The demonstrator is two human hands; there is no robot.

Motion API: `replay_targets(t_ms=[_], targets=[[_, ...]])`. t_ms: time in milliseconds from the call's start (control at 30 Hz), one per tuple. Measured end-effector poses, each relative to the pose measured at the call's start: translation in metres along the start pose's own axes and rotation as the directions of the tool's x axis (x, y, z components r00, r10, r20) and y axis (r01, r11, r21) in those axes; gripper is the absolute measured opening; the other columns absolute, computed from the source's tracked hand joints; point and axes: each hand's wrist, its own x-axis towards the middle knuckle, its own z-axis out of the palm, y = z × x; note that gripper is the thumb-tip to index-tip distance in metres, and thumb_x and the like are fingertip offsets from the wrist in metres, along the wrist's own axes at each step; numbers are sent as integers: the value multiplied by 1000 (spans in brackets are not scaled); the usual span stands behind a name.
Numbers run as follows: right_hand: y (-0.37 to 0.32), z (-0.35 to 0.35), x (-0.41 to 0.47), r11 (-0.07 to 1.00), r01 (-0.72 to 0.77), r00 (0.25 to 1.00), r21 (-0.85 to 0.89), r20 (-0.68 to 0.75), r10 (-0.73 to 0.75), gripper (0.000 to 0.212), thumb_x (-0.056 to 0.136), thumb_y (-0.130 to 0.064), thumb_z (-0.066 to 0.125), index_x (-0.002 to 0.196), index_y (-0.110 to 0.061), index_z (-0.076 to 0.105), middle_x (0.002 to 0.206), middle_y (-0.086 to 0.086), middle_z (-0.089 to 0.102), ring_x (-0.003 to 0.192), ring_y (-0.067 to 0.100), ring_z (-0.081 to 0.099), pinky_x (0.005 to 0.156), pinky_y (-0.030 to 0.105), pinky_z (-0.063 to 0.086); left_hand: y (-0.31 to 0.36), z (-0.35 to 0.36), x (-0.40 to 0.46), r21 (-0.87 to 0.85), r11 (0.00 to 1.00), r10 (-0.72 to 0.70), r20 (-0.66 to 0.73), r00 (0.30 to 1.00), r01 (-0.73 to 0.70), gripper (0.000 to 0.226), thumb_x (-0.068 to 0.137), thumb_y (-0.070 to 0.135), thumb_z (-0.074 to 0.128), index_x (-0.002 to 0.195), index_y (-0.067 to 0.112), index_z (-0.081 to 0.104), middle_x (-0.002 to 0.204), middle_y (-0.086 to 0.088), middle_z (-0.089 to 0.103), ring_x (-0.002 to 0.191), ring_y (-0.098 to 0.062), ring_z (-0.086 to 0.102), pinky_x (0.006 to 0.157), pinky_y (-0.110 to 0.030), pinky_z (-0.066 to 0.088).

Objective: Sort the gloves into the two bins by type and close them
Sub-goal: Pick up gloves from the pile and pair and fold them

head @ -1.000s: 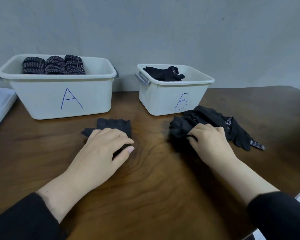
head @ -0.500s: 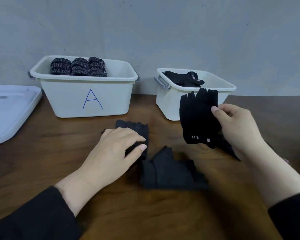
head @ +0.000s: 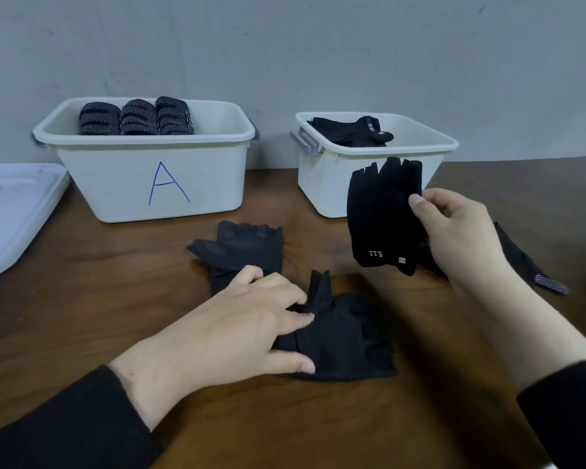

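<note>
My right hand (head: 460, 238) pinches a black fingerless glove (head: 376, 214) and holds it upright in front of bin B (head: 322, 187), which has one black glove (head: 349, 132) inside. A second black glove (head: 345, 343) lies crumpled on the table, its left edge gripped by my left hand (head: 237, 330) between fingers and thumb. A third fingerless glove (head: 247, 248) lies flat just beyond that hand. Bin A (head: 115, 184) holds three rolled patterned gloves (head: 136, 116). Behind my right hand lies a dark glove with a patterned cuff (head: 535, 272), partly hidden.
Both white bins stand open against the grey wall, bin A on the left and bin B on the right. A white lid (head: 11, 211) lies on the table's left edge. The brown wooden table (head: 99, 299) stretches toward me.
My right hand lifted a black glove off the right pile and holds it up. Another glove now lies in the middle. My left hand left the flat glove and took hold of that one.
</note>
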Motion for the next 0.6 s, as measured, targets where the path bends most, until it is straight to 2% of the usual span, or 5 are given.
replay_targets(t_ms=[200, 267, 367, 500, 600], targets=[[0, -5, 5, 968, 193, 971, -158, -112, -212, 15, 102, -28, 57, 95, -25, 70, 86, -13, 70, 79, 3, 62, 72, 20, 45, 15, 4, 13, 11, 992, -125, -114, 986, 127, 73, 93, 70, 28, 143, 24, 54, 136, 11, 50, 127, -4, 32, 110, -26, 11], [8, -4, 6, 906, 246, 968, -343, 44, -246, 16, 101, -29, 58, 105, -23, 72, 97, -5, 72, 91, 13, 64, 79, 30, 46, 18, 4, 14, -49, 980, -198, -188, 962, 192, 66, 95, 64, 32, 142, 23, 55, 135, 11, 49, 123, -5, 32, 110, -24, 18], [24, 5, -4, 809, 249, 934, -533, 353, -54, 32, 100, -41, 56, 122, -25, 71, 125, -10, 65, 118, 16, 59, 95, 28, 43, 14, 2, 9, -201, 948, -295, -265, 918, 246, 62, 95, 61, 36, 146, 27, 49, 139, 17, 37, 125, -4, 31, 106, -22, 22], [19, 13, -24, 905, 282, 954, -318, 194, -229, 32, 98, -42, 51, 113, -23, 72, 114, -18, 66, 110, 1, 58, 90, 5, 35, 5, -1, 6, -356, 895, -392, -344, 853, 268, 57, 97, 49, 52, 150, 30, 42, 141, 30, 25, 134, 12, 20, 110, -15, 26], [-7, 22, -42, 938, 293, 954, -182, 124, -274, 22, 96, -45, 50, 101, -34, 69, 96, -20, 67, 94, -1, 61, 76, 7, 42, -1, -5, 7, -448, 856, -458, -423, 782, 258, 56, 97, 33, 61, 149, 24, 45, 147, 18, 35, 140, 3, 29, 116, -17, 27]])
